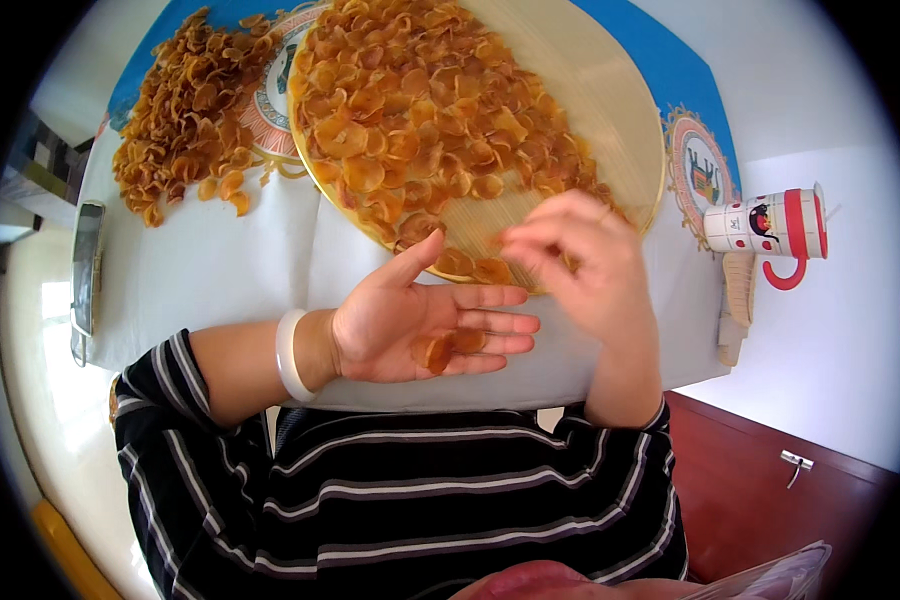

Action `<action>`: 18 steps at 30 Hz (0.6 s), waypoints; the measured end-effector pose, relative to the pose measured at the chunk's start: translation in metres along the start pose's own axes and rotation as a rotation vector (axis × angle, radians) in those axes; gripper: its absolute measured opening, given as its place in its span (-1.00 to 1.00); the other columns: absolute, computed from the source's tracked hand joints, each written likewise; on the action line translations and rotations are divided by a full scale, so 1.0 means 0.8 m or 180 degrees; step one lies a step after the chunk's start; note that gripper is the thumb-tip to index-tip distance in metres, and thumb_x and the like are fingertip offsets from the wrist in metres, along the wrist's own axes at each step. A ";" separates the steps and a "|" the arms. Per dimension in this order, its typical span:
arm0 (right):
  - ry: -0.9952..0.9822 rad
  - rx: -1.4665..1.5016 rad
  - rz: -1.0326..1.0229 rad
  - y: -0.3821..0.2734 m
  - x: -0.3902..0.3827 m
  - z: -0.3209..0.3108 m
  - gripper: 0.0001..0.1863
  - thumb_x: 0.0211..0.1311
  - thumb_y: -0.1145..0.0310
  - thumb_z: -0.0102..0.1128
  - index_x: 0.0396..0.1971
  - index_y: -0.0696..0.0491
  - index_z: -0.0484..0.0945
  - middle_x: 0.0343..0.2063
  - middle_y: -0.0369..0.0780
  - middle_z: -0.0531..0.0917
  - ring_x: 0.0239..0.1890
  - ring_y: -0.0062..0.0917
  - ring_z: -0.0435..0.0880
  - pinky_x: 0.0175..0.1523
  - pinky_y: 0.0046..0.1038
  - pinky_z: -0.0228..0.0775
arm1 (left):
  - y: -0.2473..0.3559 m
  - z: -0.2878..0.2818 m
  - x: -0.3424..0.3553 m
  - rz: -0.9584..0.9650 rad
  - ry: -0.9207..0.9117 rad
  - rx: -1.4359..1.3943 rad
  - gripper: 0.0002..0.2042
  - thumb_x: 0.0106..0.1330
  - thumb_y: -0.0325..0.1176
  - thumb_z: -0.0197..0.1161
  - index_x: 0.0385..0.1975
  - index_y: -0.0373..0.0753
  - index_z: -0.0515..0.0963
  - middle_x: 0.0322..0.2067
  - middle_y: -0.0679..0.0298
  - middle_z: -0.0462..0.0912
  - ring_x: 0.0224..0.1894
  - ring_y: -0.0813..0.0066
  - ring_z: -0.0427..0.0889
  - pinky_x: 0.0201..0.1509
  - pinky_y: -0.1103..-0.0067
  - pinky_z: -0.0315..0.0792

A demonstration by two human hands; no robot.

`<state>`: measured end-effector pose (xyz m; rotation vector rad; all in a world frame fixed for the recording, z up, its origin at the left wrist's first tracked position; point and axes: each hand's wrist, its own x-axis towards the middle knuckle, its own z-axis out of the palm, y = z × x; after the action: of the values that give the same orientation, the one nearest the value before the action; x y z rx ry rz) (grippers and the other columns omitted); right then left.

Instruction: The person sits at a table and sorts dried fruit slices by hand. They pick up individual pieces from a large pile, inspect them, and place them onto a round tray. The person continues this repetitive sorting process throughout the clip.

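Observation:
My left hand point(410, 325) is palm up with its fingers stretched out, and a few amber-brown dried slices point(438, 352) lie on the palm and fingers. To its right, my right hand point(585, 255) is slightly blurred over the near edge of a round woven tray point(560, 60). Thumb and fingertips are pinched together on what looks like one dried slice. Curled, cupped slices point(410, 120) of the same kind cover the left and middle of the tray in overlapping layers. The tray's right part shows bare weave.
Left of the tray, a loose heap of dried slices point(190, 120) lies on the patterned tablecloth point(240, 250). A phone-like device point(88, 265) stands at the left table edge. At the right edge are a white tumbler point(760, 225) with a red handle and a beige ridged object point(736, 300).

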<state>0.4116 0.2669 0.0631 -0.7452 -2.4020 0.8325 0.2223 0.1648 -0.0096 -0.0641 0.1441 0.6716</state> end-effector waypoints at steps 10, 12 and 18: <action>0.0436 -0.1039 0.0624 0.048 0.004 0.011 -0.94 0.11 0.39 0.39 -0.41 0.02 0.70 -0.38 -0.31 0.69 -0.30 -0.39 0.66 -0.20 -0.39 0.50 | 0.002 0.004 -0.002 -0.0073 -0.0055 0.0178 -0.04 0.38 0.47 -0.35 0.42 -0.36 0.18 0.37 -0.07 0.28 0.44 0.10 0.25 0.51 0.32 0.14; 0.0441 -0.1084 0.0732 0.047 0.007 0.013 -0.95 0.10 0.40 0.39 -0.42 0.01 0.70 -0.38 -0.31 0.68 -0.29 -0.39 0.66 -0.21 -0.38 0.50 | 0.001 0.005 -0.002 -0.0048 -0.0026 0.0189 -0.04 0.38 0.47 -0.35 0.42 -0.36 0.18 0.37 -0.07 0.28 0.44 0.10 0.26 0.51 0.31 0.14; 0.0471 -0.1235 0.0568 0.050 0.010 0.021 -0.96 0.10 0.42 0.38 -0.43 0.01 0.69 -0.40 -0.31 0.66 -0.30 -0.39 0.66 -0.23 -0.37 0.51 | 0.000 0.002 -0.001 -0.0050 -0.0062 0.0189 -0.05 0.38 0.47 -0.35 0.41 -0.36 0.18 0.36 -0.07 0.29 0.43 0.11 0.27 0.50 0.32 0.14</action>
<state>0.4091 0.2914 0.0268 -1.1406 -2.4130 0.3574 0.2216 0.1645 -0.0078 -0.0016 0.1447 0.6517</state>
